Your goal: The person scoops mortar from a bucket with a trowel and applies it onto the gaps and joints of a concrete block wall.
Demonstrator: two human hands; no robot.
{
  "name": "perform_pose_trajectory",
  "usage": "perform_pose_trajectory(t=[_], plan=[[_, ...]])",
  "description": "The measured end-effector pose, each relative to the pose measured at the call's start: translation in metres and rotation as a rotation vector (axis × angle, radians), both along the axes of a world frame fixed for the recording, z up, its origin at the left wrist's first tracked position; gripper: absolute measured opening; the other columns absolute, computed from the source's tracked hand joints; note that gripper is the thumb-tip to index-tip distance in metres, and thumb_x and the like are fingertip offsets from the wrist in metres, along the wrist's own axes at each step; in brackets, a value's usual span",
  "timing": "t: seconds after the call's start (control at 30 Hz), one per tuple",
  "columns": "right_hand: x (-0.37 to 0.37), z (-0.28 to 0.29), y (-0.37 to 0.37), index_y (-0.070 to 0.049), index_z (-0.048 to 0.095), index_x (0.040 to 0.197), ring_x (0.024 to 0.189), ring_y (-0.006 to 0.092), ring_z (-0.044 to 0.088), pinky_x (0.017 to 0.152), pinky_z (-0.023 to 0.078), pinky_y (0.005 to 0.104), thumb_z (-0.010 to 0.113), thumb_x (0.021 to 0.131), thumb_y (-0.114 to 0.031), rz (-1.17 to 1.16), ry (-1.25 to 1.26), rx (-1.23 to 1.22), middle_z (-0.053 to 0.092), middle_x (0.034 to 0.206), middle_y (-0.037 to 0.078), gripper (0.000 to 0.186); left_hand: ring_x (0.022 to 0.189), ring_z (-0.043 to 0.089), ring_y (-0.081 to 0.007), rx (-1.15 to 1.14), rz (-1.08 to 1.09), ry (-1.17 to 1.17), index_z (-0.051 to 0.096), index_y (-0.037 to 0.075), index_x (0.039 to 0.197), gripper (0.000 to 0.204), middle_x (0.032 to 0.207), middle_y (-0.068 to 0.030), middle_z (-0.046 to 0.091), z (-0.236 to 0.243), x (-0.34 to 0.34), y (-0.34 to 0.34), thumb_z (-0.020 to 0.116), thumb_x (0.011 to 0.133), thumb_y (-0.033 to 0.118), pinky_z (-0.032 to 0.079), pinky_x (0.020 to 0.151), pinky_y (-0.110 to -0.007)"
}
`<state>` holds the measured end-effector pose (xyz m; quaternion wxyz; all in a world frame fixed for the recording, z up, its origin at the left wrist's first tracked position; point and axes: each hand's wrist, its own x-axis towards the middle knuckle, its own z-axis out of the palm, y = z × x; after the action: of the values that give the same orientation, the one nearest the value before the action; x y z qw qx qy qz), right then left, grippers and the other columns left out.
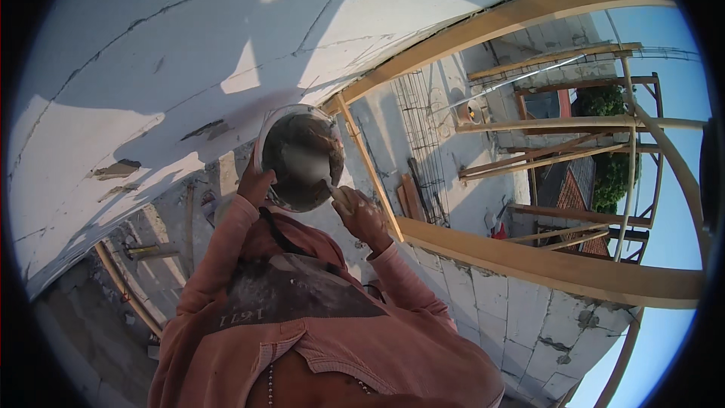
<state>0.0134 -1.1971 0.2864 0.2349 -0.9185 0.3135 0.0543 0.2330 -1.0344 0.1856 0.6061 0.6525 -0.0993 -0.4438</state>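
In front of my chest is a round, pale-rimmed bucket [265, 127] with wet grey mortar [291, 136] inside, some of it smeared on the inner wall. My left hand [254, 183] grips the bucket's near left rim, thumb over the edge. On the other side, my right hand [365, 219] is closed around the handle of a trowel [306, 160]. Its pale grey blade reaches into the bucket over the mortar; whether it touches the mortar is hard to tell.
A white block wall [189, 45] with mortar joints and chipped spots rises close by on the left. Wooden beams [529, 257] frame an opening on the right. Beyond them are steel rebar mesh [419, 136], timber frames [544, 125] and a lower block wall [521, 310]. Planks and debris lie lower left.
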Motion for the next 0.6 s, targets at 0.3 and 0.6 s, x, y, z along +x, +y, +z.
perform_pose_trajectory(t=[0.3, 0.6], plan=[[0.024, -0.034, -0.004, -0.012, 0.056, 0.122, 0.080, 0.0368, 0.068, 0.066, 0.056, 0.0480, 0.070, 0.086, -0.021, 0.188, 0.012, -0.068, 0.054, 0.105, 0.011, 0.039, 0.106, 0.061, -0.0213, 0.048, 0.176, 0.011, 0.025, 0.007, 0.158, 0.087, 0.129, -0.0130, 0.058, -0.022, 0.008, 0.040, 0.058, 0.078, 0.007, 0.053, 0.085, -0.031], [0.046, -0.041, 0.006, -0.009, 0.062, 0.117, 0.078, 0.0338, 0.069, 0.064, 0.057, 0.0441, 0.064, 0.094, -0.036, 0.259, -0.167, -0.029, 0.067, 0.097, 0.011, 0.035, 0.077, 0.062, -0.0167, 0.068, 0.373, 0.156, 0.042, 0.013, 0.141, 0.060, 0.095, -0.0052, 0.056, -0.016, -0.001, 0.082, 0.058, 0.083, 0.013, 0.063, 0.058, -0.039]])
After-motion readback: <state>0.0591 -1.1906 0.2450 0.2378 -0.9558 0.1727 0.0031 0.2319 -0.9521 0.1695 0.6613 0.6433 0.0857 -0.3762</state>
